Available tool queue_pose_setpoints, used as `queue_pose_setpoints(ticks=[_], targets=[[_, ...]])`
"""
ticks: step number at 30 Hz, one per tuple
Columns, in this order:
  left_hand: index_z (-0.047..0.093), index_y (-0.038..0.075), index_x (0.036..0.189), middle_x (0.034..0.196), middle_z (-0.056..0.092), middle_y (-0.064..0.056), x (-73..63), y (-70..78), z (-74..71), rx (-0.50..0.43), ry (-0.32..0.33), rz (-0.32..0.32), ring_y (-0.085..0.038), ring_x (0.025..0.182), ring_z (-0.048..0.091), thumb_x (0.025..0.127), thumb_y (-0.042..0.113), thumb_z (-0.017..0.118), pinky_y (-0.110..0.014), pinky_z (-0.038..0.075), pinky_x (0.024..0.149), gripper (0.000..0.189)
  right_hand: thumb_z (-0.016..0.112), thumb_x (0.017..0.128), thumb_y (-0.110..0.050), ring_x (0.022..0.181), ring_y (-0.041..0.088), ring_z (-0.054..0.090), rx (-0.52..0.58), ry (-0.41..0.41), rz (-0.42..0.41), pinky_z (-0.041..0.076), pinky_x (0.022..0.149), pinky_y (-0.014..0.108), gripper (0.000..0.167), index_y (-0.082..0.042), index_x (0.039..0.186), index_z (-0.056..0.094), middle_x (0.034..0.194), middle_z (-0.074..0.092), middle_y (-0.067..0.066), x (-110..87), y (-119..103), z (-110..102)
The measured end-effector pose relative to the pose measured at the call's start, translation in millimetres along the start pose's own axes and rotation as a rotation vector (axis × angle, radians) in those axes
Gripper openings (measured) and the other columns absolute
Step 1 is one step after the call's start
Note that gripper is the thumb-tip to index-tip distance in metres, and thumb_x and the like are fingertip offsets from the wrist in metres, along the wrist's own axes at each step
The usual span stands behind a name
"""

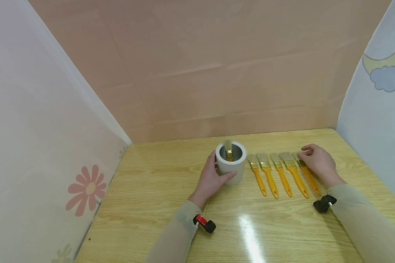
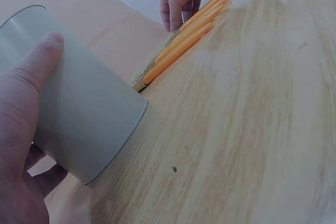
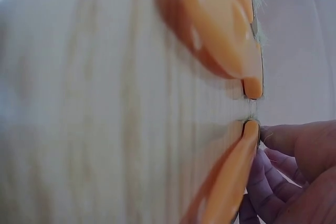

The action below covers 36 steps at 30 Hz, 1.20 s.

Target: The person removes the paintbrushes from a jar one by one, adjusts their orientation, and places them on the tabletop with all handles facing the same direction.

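My left hand (image 1: 214,180) grips a pale grey can (image 1: 239,171), its thumb across the near side and the fingers round the left. The can stands upright on the table. One paintbrush (image 1: 228,149) is inside it, bristles up above the rim. At the right end of a row of paintbrushes, my right hand (image 1: 319,162) pinches the last paintbrush (image 1: 311,179) near its metal band and bristles. That brush lies flat, orange handle toward me. In the right wrist view the thumb (image 3: 283,137) is right at the brush's band end, the other fingers below it.
Several more paintbrushes (image 1: 269,179) with orange handles lie side by side between the can and my right hand, bristles away from me. The wooden table (image 1: 145,204) meets a brown backdrop (image 1: 217,91) behind and pale patterned cloth (image 1: 46,146) at the sides.
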<state>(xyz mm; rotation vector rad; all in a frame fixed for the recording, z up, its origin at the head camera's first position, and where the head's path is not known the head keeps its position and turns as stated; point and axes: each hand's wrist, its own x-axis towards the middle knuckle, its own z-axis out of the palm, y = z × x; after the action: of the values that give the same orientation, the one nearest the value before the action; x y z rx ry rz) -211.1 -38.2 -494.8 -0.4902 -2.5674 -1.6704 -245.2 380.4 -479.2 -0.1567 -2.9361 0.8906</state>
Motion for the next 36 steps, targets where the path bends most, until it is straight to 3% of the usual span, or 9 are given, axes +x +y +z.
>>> queue_pose_setpoints(ticks=[18, 28, 36], targets=[[0.032, 0.035, 0.171, 0.163, 0.046, 0.009, 0.3, -0.8, 1.8, -0.003, 0.009, -0.005, -0.016, 0.146, 0.050, 0.092, 0.044, 0.093, -0.049, 0.047, 0.120, 0.101, 0.062, 0.112, -0.031, 0.109, 0.052, 0.064, 0.037, 0.014, 0.007, 0.050, 0.084, 0.061, 0.051, 0.010, 0.141, 0.057, 0.127, 0.066, 0.035, 3.4, 3, 3], [0.032, 0.035, 0.171, 0.163, 0.047, 0.008, -1.1, 0.8, 1.4, -0.010, 0.009, -0.014, -0.017, 0.147, 0.050, 0.092, 0.043, 0.094, -0.050, 0.046, 0.120, 0.101, 0.061, 0.113, -0.032, 0.119, 0.054, 0.058, 0.066, 0.071, -0.017, 0.050, 0.088, 0.067, 0.054, 0.009, 0.149, 0.056, 0.136, 0.059, 0.034, -3.9, -21, -7], [0.032, 0.036, 0.171, 0.162, 0.047, 0.009, -1.2, -1.3, 1.1, -0.009, 0.008, -0.002, -0.016, 0.147, 0.050, 0.092, 0.044, 0.093, -0.050, 0.047, 0.120, 0.100, 0.062, 0.115, -0.032, 0.131, 0.057, 0.050, 0.121, 0.097, -0.112, 0.045, 0.098, 0.073, 0.060, 0.009, 0.157, 0.050, 0.148, 0.054, 0.038, -5.9, -44, -11]])
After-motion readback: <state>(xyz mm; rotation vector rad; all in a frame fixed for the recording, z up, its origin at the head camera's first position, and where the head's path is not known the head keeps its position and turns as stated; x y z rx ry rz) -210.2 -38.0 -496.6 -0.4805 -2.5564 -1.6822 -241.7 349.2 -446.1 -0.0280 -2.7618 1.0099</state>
